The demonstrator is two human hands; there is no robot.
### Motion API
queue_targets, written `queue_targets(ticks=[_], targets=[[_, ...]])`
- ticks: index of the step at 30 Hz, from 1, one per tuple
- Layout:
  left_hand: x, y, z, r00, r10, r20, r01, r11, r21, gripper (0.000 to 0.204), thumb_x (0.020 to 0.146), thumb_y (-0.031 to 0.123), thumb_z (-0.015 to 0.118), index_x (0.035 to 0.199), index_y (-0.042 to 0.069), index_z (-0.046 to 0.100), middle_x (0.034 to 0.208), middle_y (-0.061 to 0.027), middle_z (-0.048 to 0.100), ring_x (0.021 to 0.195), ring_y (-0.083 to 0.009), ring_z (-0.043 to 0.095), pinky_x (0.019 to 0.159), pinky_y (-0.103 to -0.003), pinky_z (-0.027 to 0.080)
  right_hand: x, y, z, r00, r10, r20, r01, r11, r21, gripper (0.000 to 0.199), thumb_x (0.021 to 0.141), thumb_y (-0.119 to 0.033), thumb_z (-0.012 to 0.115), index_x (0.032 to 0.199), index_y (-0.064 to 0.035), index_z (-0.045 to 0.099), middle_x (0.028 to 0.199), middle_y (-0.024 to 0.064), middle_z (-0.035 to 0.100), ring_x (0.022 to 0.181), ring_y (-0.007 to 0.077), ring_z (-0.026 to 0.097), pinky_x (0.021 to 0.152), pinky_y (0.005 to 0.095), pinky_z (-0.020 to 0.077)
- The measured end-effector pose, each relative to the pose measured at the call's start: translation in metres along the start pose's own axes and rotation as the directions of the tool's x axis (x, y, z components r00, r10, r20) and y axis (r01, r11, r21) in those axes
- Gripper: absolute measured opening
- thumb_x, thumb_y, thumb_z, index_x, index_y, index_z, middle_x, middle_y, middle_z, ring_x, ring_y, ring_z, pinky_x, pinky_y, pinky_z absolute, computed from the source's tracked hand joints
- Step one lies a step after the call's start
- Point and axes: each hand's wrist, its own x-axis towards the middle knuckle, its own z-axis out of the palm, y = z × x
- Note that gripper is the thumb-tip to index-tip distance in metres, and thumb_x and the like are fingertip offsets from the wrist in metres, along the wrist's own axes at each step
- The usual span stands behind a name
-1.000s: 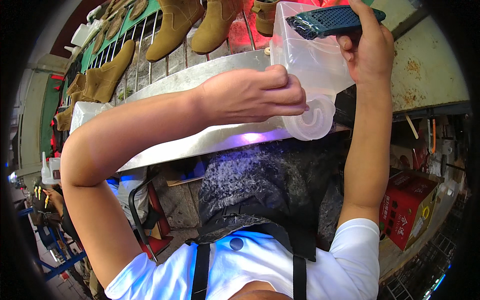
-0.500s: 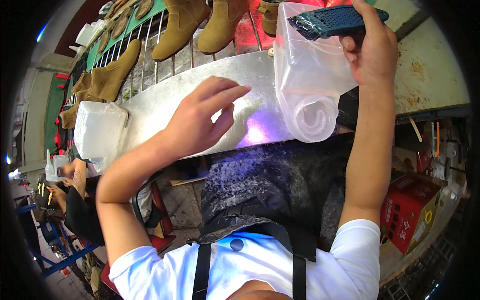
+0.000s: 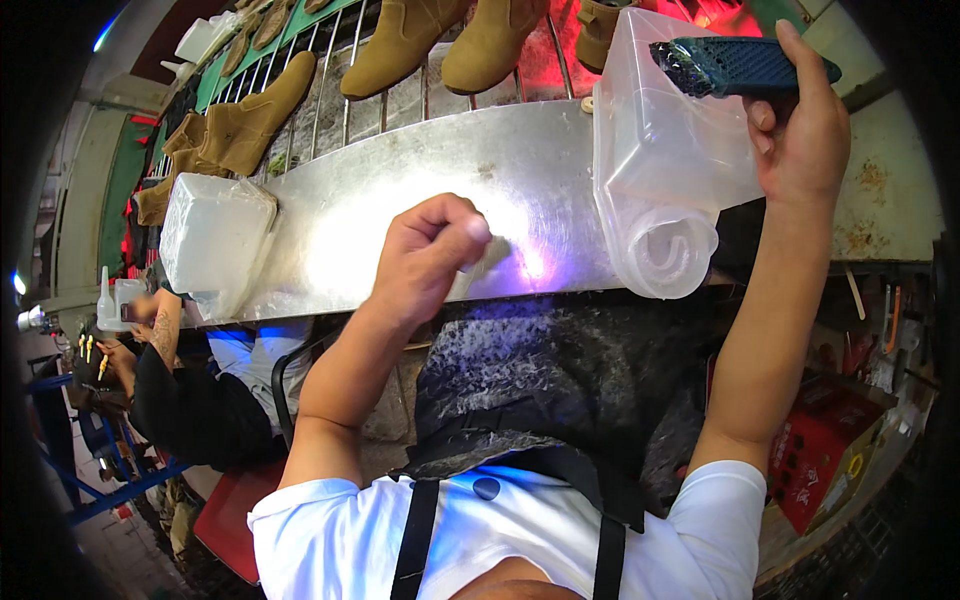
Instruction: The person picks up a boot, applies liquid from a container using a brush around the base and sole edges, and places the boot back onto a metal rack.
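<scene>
My right hand (image 3: 805, 140) grips a brush (image 3: 740, 66) with a perforated dark teal handle. The brush's dark, wet-looking bristles point left, above a translucent plastic container (image 3: 665, 130) at the right end of the metal bench top (image 3: 540, 150). At the container's near end is a round, clear opening (image 3: 672, 255). My left hand (image 3: 430, 255) is closed in a loose fist over the bright middle of the bench top. Its fingers are curled in with the thumb against them, and nothing shows in them.
Several tan boots (image 3: 400, 45) stand or lie on a metal rack (image 3: 345, 100) behind the bench. A second translucent container (image 3: 215, 235) sits at the left end. Beyond it, a person in black (image 3: 195, 400) works. A red box (image 3: 825, 450) is at lower right.
My left hand has curled from loosely spread fingers into a fist and sits slightly lower in view. My right hand still holds the brush. The whole scene has shifted rightward.
</scene>
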Motion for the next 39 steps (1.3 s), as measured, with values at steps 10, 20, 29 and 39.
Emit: queue_targets(ticks=[10,20,29,39], targets=[[0.002,-0.01,-0.04,0.935,0.353,0.012,-0.099,0.23,0.968,0.027,0.097,0.018,0.066,0.112,-0.004,0.071,0.12,-0.0227,0.07,0.117,-0.0365,0.065,0.103,-0.042,0.05,0.0,0.002,-0.005,0.999,-0.043,-0.004,0.043,0.998,-0.041,0.024,0.094,-0.025,0.072,0.092,-0.0015,0.069,0.065,0.0036,0.059,0.045,0.0068,0.047,0.036,0.0201,0.0283],[-0.024,-0.023,-0.013,0.923,-0.152,0.352,-0.367,-0.083,0.927,0.08,0.099,0.051,0.056,0.152,-0.006,0.038,0.16,-0.0252,0.036,0.151,-0.0365,0.033,0.125,-0.047,0.026,0.002,0.002,-0.008,0.999,-0.035,0.014,0.036,0.999,-0.013,0.023,0.094,-0.024,0.072,0.088,-0.0028,0.068,0.065,0.0031,0.058,0.044,0.0072,0.047,0.035,0.0206,0.028],[-0.05,-0.024,0.01,0.807,-0.15,0.571,-0.563,0.1,0.821,0.085,0.097,0.053,0.061,0.149,-0.011,0.04,0.157,-0.0297,0.039,0.149,-0.0419,0.035,0.122,-0.049,0.03,0.001,0.001,-0.001,0.998,-0.008,-0.061,0.007,1.0,-0.008,0.024,0.093,-0.025,0.074,0.089,-0.0024,0.069,0.066,0.0025,0.058,0.044,0.0077,0.045,0.035,0.0214,0.0272],[-0.054,-0.031,0.03,0.694,-0.121,0.709,-0.579,0.49,0.651,0.064,0.094,0.037,0.07,0.139,-0.006,0.056,0.153,-0.0279,0.046,0.145,-0.0398,0.043,0.12,-0.049,0.035,0.003,0.001,-0.001,0.999,0.009,-0.045,-0.009,1.0,0.009,0.022,0.093,-0.024,0.073,0.086,-0.0048,0.067,0.069,0.0022,0.059,0.045,0.0078,0.045,0.037,0.0204,0.0271]])
